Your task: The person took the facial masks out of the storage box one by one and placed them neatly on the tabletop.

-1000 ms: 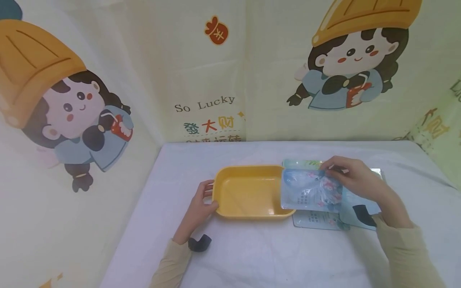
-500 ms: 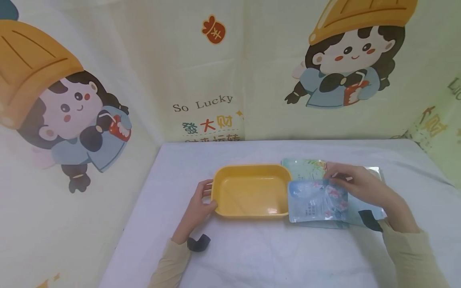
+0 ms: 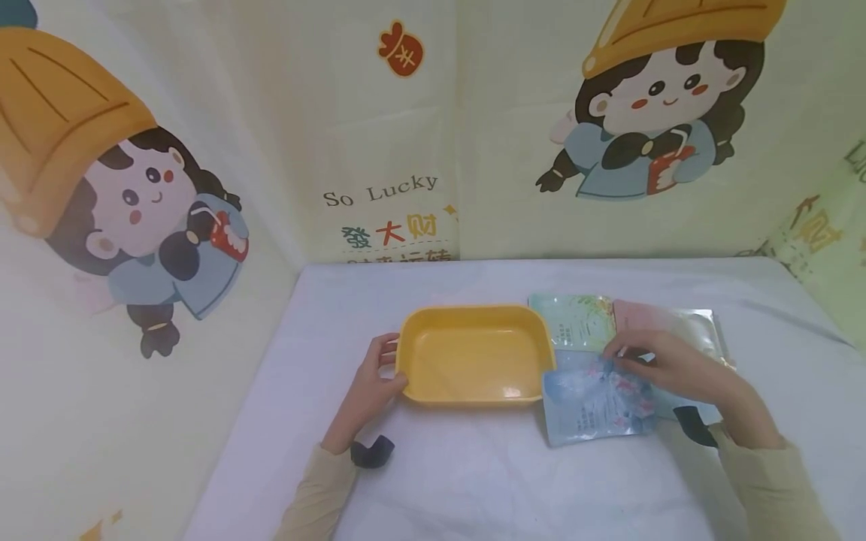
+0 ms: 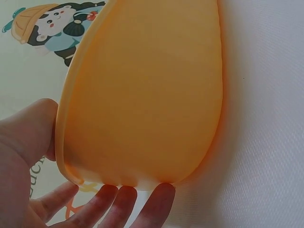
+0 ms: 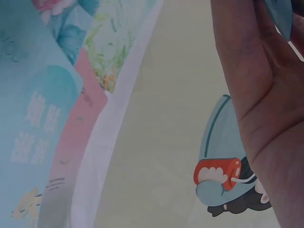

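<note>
A yellow tray [image 3: 473, 364] sits on the white-covered table. My left hand [image 3: 368, 387] grips its left end, thumb at the rim and fingertips against the outer wall [image 4: 142, 95], as the left wrist view shows. My right hand [image 3: 683, 368] pinches the top edge of a blue flowered sheet mask packet [image 3: 588, 409], which hangs just right of the tray's front corner. Under and behind it lie a green packet [image 3: 578, 319], a pink-and-silver packet [image 3: 666, 327] and pale blue ones, partly hidden. In the right wrist view, a bit of packet shows by the right hand [image 5: 266, 85].
The white cloth [image 3: 473, 481] covers the table in front of the tray. A cream curtain [image 3: 501, 150] with cartoon prints stands along the back and left side, close behind the table's far edge.
My right hand has drawn the blue packet from over the tray's right edge toward me, uncovering the green and pink packets. The left hand stays on the tray.
</note>
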Action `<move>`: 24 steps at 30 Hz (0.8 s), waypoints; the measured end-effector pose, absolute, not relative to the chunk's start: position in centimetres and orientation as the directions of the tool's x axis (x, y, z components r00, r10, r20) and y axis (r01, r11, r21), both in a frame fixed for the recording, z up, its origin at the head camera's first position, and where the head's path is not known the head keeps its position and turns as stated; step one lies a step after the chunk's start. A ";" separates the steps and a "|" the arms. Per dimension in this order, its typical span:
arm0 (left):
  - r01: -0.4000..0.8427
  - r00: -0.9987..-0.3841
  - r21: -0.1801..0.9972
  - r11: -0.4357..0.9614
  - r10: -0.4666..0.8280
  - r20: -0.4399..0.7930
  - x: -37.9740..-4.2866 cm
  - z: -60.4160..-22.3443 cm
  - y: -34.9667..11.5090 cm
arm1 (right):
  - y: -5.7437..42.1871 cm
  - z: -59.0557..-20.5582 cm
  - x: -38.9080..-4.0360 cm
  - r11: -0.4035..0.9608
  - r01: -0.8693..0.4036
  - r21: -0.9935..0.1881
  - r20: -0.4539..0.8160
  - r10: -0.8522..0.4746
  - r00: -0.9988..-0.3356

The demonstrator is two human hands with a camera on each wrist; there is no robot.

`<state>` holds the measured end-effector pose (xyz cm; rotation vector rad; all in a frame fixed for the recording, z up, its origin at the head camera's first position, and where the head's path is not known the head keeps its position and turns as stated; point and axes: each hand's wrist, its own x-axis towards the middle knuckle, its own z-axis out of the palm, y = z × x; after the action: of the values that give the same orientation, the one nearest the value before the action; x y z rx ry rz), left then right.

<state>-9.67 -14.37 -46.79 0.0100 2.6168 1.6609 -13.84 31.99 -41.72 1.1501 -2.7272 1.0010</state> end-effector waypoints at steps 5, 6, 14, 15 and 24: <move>-0.021 -0.999 0.906 0.422 0.020 -0.033 -9.9 -46.7 -14.4 | 32.1 -42.5 -14.2 0.496 -0.632 -0.596 0.201 -0.670 -0.715; -0.025 -0.999 0.906 0.423 0.017 -0.035 -9.9 -46.7 -14.4 | 32.1 -42.6 -14.3 0.492 -0.630 -0.601 0.190 -0.677 -0.711; -0.030 -0.999 0.909 0.416 0.018 -0.041 -10.2 -47.0 -14.2 | 32.6 -43.5 -14.3 0.427 -0.625 -0.653 0.134 -0.747 -0.651; -0.031 -0.999 0.910 0.414 0.018 -0.042 -10.2 -47.0 -14.2 | 32.6 -43.6 -14.3 0.422 -0.625 -0.657 0.125 -0.757 -0.642; -0.025 -0.999 0.907 0.420 0.009 -0.032 -10.1 -46.9 -14.1 | 32.7 -44.3 -14.1 0.474 -0.577 -0.665 0.030 -0.755 -0.655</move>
<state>-10.10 -14.07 -46.92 -0.0140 2.6201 1.6752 -14.07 32.66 -44.29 1.3520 -2.9202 1.1354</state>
